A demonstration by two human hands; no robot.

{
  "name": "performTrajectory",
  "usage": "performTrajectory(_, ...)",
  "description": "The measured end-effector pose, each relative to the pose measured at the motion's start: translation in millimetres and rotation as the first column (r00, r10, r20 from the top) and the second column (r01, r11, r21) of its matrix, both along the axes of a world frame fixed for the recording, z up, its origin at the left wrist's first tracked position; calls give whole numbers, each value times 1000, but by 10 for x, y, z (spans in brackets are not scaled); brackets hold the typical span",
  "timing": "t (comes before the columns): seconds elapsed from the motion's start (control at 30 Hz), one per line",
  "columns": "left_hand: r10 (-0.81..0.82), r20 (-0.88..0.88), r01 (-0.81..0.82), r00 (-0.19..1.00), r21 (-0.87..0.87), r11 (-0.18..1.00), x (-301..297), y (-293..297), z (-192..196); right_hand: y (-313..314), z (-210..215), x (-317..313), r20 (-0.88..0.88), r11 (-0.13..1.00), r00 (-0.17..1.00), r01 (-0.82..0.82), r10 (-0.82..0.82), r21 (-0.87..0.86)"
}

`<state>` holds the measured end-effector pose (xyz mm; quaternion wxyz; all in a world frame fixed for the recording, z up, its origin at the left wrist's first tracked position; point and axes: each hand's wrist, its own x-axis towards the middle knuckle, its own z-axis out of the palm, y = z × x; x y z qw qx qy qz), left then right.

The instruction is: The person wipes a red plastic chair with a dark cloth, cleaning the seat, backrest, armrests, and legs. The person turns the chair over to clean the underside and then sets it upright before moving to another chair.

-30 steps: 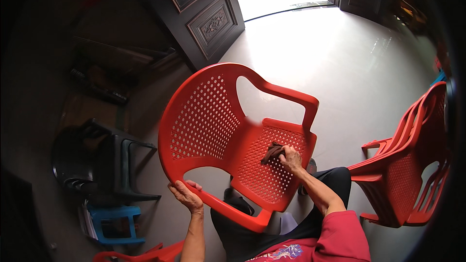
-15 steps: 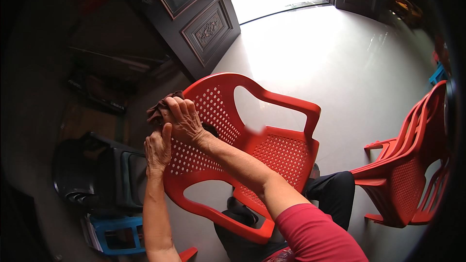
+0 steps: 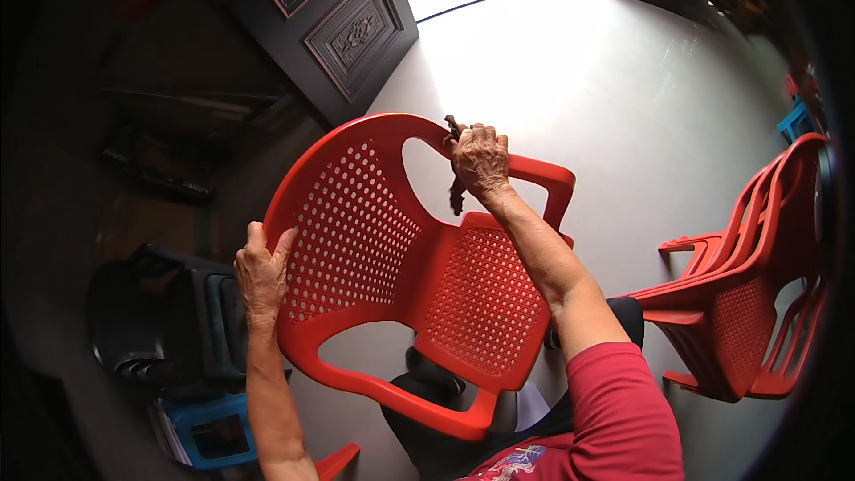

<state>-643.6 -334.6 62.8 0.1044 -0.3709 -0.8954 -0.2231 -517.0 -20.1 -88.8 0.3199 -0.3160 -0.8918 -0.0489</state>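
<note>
Cloth (image 3: 457,194), dark brown, is squeezed in the right hand (image 3: 482,160) on the far armrest (image 3: 541,173) of a red plastic armchair (image 3: 485,298) in the middle. The left hand (image 3: 262,281) clamps the backrest's left edge. Wiping looks partly done; I can't tell what's left. Fingers hide some cloth.

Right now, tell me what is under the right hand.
A dark brown cloth pokes out beside the right hand; the red armrest emerges on both sides. What the hand itself covers cannot be seen.
</note>
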Motion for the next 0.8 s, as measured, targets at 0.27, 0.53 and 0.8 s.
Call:
performTrajectory(0.27, 41, 18, -40, 999, -70, 997, -5, -13, 18, 208, 162, 1236, 273, 991, 956, 127, -109, -48)
performTrajectory(0.53, -52, 94, 51, 994, 9, 999, -36, -33, 32, 202, 43, 565, 144, 984, 986, 105, -84, -146)
performTrajectory(0.8, -18, 150, 17, 989, 7, 1000, 48, 25, 77, -1135, 865, -1194, -769, 871, 584, -485, 260, -74)
